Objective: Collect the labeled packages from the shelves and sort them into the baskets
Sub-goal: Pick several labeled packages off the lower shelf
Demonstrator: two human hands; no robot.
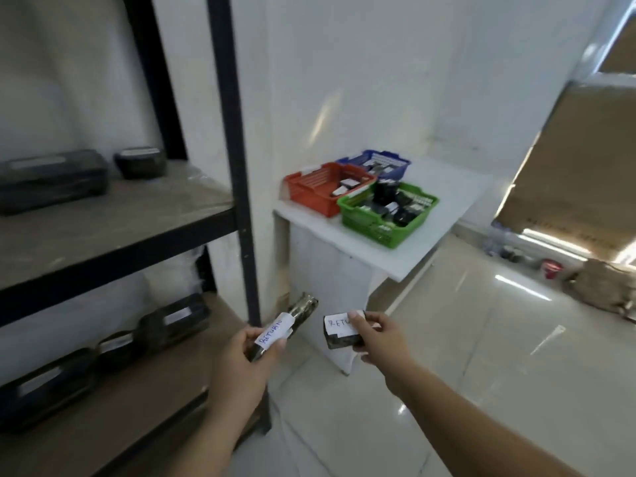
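My left hand (241, 356) grips a long dark wrapped package (299, 315) with a white label reading RETURN. My right hand (382, 335) holds a small dark block package (339, 333) with a white label that starts RETU. Both are held low in front of me, right of the shelf post. Ahead on a white table (447, 215) stand three baskets: a red basket (309, 191), a blue basket (395, 166) and a green basket (375, 228), each holding dark labeled packages. More dark packages lie on the shelves: upper board (51, 180) and lower board (113, 346).
A black metal shelf rack (237, 166) with wooden boards fills the left side. White walls stand behind. The glossy tiled floor (481, 339) stretches right, where a tan bag (605, 287), a red cup (550, 270) and bottles sit by a brown blind.
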